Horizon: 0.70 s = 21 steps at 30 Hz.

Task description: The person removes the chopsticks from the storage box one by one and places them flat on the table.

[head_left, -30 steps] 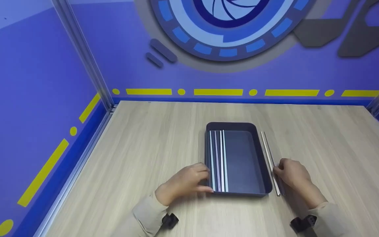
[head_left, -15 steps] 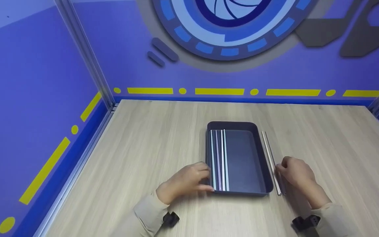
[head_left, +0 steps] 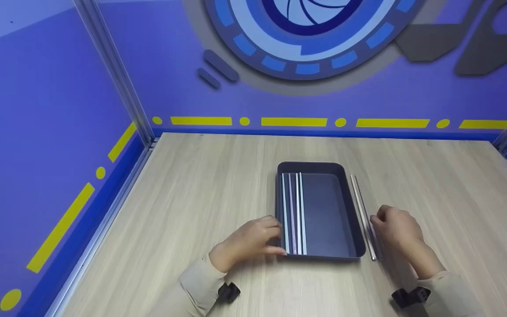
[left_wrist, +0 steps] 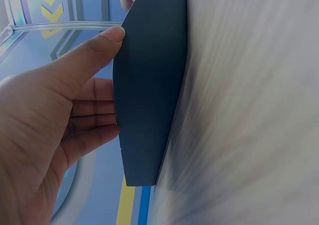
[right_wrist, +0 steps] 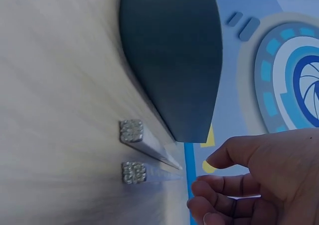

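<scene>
A dark rectangular tray (head_left: 326, 211) lies on the table with several slim chopsticks (head_left: 294, 215) side by side along its left half, light blue, purple and whitish. At the tray's near left corner, my left hand (head_left: 253, 242) touches the rim; in the left wrist view its thumb (left_wrist: 112, 34) rests on the edge and the fingers meet the wall lower down. Two more chopsticks (head_left: 363, 220) lie on the table just right of the tray, their patterned square ends (right_wrist: 131, 131) showing in the right wrist view. Beside them my right hand (head_left: 398, 225) hovers loosely curled, holding nothing.
The wood-grain table (head_left: 209, 176) meets a blue printed wall (head_left: 297, 105) at the back and another panel (head_left: 38, 132) on the left. Metal posts (head_left: 112, 66) stand at the corners. A black wrist device (head_left: 229, 293) sits by the left cuff.
My right hand has shifted slightly up and to the right, away from the two chopsticks beside the tray. The left hand, tray and chopsticks keep their places; the head view moved slightly.
</scene>
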Available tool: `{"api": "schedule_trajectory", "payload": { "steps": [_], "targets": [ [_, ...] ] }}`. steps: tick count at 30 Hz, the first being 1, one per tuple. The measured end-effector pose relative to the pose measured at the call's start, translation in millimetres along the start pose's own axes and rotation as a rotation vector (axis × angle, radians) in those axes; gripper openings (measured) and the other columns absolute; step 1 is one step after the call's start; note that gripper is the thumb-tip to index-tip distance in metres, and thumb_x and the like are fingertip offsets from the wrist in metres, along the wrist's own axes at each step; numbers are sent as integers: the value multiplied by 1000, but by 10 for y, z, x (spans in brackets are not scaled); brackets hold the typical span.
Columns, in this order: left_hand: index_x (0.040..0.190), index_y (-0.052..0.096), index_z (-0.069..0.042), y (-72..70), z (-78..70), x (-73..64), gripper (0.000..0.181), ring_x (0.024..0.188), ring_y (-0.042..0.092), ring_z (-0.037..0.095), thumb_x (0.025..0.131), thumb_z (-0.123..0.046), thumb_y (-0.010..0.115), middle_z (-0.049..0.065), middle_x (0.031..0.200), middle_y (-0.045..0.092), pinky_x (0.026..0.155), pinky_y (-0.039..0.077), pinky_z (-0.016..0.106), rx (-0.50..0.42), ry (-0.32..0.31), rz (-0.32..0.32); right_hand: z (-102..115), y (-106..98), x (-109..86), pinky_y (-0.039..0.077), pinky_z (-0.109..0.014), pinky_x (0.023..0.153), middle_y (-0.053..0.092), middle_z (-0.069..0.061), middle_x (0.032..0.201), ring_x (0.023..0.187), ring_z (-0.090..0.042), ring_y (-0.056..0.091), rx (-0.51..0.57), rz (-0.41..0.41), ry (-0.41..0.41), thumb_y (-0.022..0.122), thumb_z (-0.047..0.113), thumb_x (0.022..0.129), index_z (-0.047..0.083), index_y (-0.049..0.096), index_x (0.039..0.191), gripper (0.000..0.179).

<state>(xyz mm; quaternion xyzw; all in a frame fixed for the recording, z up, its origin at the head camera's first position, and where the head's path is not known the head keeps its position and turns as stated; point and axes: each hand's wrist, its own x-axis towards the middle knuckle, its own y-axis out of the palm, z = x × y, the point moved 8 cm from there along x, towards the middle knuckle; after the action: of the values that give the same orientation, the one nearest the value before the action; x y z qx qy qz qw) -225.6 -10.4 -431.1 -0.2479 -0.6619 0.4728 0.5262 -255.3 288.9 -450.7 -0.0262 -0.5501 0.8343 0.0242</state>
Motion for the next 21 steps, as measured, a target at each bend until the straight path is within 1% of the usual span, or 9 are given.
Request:
{"api": "schedule_trajectory", "payload": {
  "steps": [6, 15, 21],
  "targets": [
    [81, 66, -9, 5, 1, 2, 38, 87, 61, 11, 81, -46, 69, 0, 91, 65, 84, 53, 14, -4, 4, 5, 49, -3, -5, 37, -31, 49, 61, -8, 69, 60, -20, 51, 11, 1, -4, 55, 25, 91, 6, 60, 81, 22],
    [81, 66, -10, -7, 2, 2, 38, 87, 62, 10, 80, -47, 70, -1, 91, 65, 84, 53, 13, -2, -7, 8, 176, -82, -1, 42, -34, 52, 63, -8, 71, 61, -20, 53, 26, -51, -48, 55, 23, 91, 5, 62, 83, 21],
    [81, 66, -10, -11, -6, 7, 38, 87, 61, 10, 80, -47, 69, -1, 91, 65, 84, 53, 13, 3, 0, 2, 263, -126, -10, 39, -32, 51, 62, -6, 70, 60, -19, 51, 26, -59, -63, 56, 21, 90, 6, 61, 81, 18]
  ]
}}
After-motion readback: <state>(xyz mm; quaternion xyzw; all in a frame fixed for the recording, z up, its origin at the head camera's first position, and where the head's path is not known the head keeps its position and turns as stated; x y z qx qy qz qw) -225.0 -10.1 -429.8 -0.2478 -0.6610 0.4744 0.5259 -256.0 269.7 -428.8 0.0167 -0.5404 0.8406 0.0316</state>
